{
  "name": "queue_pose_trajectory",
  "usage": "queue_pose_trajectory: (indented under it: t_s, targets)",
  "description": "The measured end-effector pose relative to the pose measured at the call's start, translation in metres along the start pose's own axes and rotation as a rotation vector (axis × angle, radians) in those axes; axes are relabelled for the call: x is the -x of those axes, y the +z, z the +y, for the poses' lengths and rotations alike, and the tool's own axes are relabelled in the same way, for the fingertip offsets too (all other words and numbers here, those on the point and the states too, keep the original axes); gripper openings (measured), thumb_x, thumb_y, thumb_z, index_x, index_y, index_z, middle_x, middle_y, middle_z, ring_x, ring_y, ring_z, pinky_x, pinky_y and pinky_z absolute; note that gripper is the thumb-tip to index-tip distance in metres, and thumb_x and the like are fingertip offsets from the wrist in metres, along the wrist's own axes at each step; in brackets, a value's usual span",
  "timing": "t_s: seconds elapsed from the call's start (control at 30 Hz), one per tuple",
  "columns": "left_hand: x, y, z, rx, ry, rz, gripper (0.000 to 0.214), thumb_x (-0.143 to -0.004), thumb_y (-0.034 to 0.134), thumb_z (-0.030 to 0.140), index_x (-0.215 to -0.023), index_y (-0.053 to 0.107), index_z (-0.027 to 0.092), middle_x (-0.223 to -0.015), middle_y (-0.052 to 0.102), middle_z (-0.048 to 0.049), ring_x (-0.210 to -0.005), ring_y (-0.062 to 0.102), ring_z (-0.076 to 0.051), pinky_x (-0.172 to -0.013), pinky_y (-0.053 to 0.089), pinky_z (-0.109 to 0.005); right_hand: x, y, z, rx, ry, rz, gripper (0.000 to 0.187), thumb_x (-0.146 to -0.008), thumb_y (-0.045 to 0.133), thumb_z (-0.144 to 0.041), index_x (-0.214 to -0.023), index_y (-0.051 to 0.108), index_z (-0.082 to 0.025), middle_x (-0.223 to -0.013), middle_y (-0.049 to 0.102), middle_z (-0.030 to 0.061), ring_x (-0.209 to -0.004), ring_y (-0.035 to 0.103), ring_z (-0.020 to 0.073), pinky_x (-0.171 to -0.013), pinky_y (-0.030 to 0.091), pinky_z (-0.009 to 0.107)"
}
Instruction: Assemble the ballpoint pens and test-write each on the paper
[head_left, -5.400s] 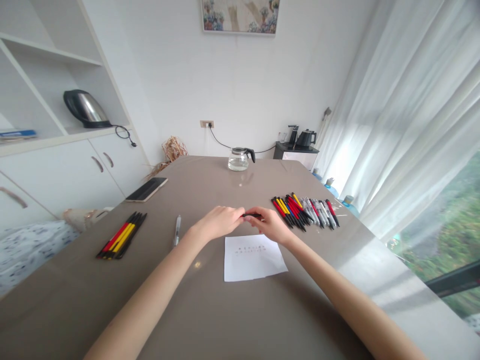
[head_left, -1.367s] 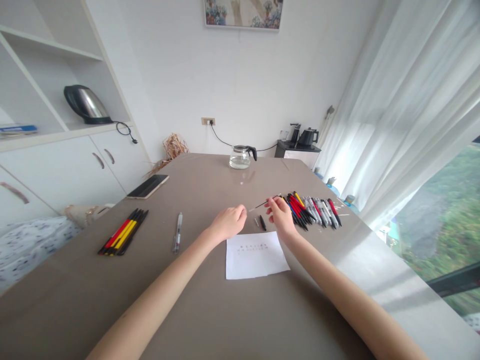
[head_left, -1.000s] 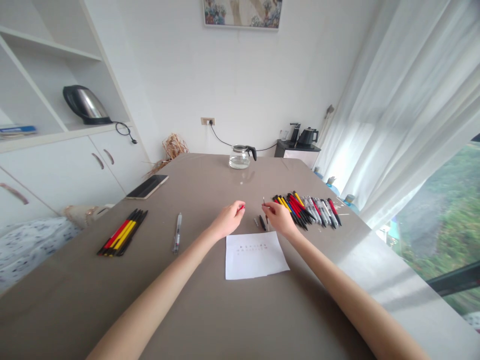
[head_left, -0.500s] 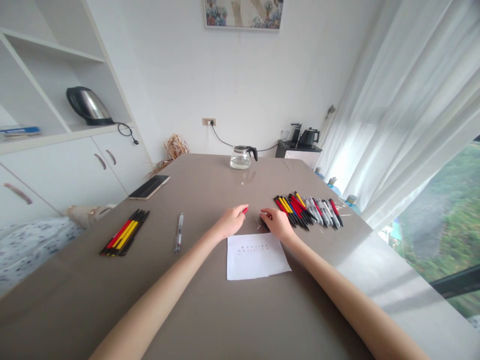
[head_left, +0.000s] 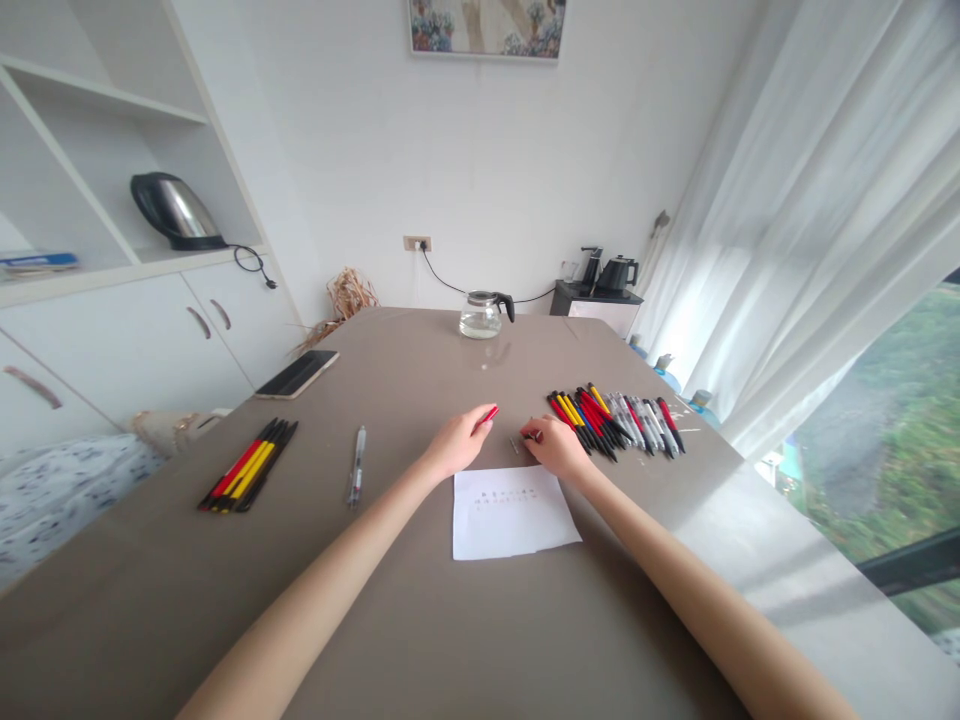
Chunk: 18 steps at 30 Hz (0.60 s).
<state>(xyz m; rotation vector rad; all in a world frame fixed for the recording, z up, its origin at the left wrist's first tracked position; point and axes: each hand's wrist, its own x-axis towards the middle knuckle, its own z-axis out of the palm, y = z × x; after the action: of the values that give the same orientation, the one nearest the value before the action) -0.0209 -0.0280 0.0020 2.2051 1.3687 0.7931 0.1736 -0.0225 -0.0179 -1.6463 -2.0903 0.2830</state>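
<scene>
My left hand (head_left: 454, 448) is closed around a red pen part (head_left: 487, 416) whose tip sticks out past the fingers. My right hand (head_left: 553, 447) rests on the table (head_left: 420, 620) with its fingertips pinched on a small dark and red piece I cannot make out. A tiny pen piece (head_left: 514, 445) lies between the two hands. Just below them sits a white sheet of paper (head_left: 512, 511) with a line of small marks. A spread of red, yellow, black and grey pens (head_left: 611, 411) lies to the right of my right hand.
A bundle of red, yellow and black pens (head_left: 247, 467) and a single clear pen (head_left: 355, 465) lie at left. A dark phone or notebook (head_left: 296, 373) and a glass jug (head_left: 480, 314) stand farther back. Cabinets with a kettle (head_left: 174, 211) line the left; curtains hang right.
Earlier both hands held one black pen together. Since then the right hand held up a thin refill, then lowered to the table; the left hand's red piece now points further out.
</scene>
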Motion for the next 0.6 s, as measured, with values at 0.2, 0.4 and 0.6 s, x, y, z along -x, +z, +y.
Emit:
queue_pose_trajectory:
  t_s: [0.2, 0.4, 0.6]
  targets:
    - [0.001, -0.001, 0.001, -0.003, -0.032, 0.029, 0.04, -0.084, 0.025, 0.038, -0.118, 0.042, 0.023, -0.115, 0.053, -0.0048, -0.102, 0.05, -0.017, -0.085, 0.038, -0.029, -0.004, -0.009, 0.003, -0.087, -0.03, 0.057, 0.026, -0.069, 0.047, -0.011, -0.088, 0.063, -0.018, -0.085, 0.058, 0.0046, -0.071, 0.053, 0.0117, -0.07, 0.04, 0.021]
    - [0.0, 0.002, -0.004, 0.009, -0.176, -0.076, 0.037, -0.084, 0.022, 0.031, -0.109, 0.046, 0.018, -0.091, 0.061, -0.0071, -0.079, 0.056, -0.017, -0.07, 0.042, -0.028, 0.003, -0.002, -0.009, -0.074, -0.06, 0.095, 0.026, -0.07, 0.045, -0.009, -0.088, 0.061, -0.018, -0.084, 0.056, 0.0048, -0.071, 0.052, 0.0116, -0.067, 0.039, 0.022]
    - [0.001, 0.005, -0.003, 0.003, -0.105, -0.029, 0.039, -0.085, 0.024, 0.035, -0.119, 0.037, 0.021, -0.103, 0.056, -0.0086, -0.094, 0.052, -0.018, -0.076, 0.039, -0.029, 0.008, -0.003, -0.017, 0.05, 0.001, 0.038, 0.021, -0.076, 0.048, -0.03, -0.091, 0.058, -0.021, -0.085, 0.056, 0.005, -0.073, 0.053, 0.0137, -0.064, 0.036, 0.023]
